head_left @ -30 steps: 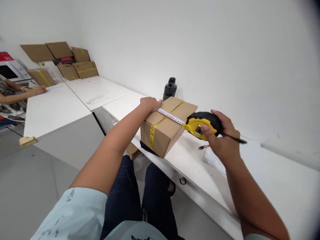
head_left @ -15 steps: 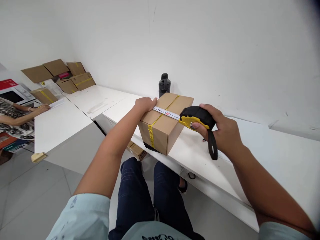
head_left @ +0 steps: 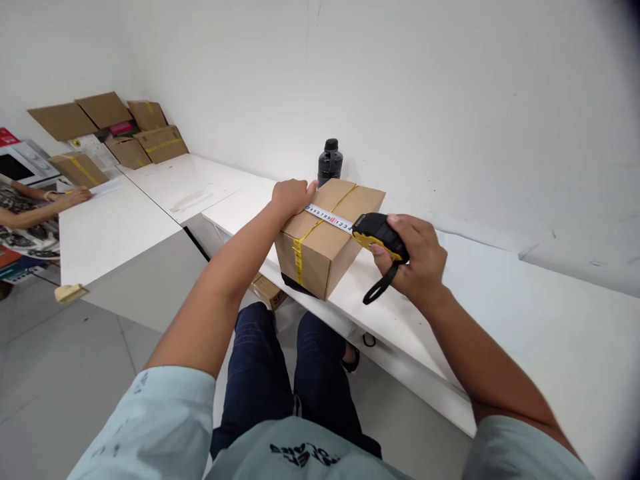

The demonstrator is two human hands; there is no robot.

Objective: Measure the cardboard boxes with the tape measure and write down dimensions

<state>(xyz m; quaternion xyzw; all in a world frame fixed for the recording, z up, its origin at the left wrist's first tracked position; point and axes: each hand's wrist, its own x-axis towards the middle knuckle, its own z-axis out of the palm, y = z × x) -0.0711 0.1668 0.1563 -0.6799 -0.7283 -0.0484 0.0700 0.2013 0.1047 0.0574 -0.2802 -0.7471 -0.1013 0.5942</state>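
Note:
A brown cardboard box with yellow tape round it sits on the white table, its near lower edge over a black item that is mostly hidden. Across its top lies the printed white blade of a tape measure. My left hand is closed at the box's left edge, holding the blade's end, which its fingers hide. The black and yellow tape measure case is gripped in my right hand, at the box's right top edge. A black wrist strap hangs below that hand.
Behind the box a dark bottle stands near the wall. Several cardboard boxes are at the far left, by a microwave. A co-worker's hand rests at the adjoining white table. Another carton lies below the table.
My right hand has come slightly left with the tape measure, bringing the case closer to the box edge. Its strap has swung left. My left hand stays at the box's left edge.

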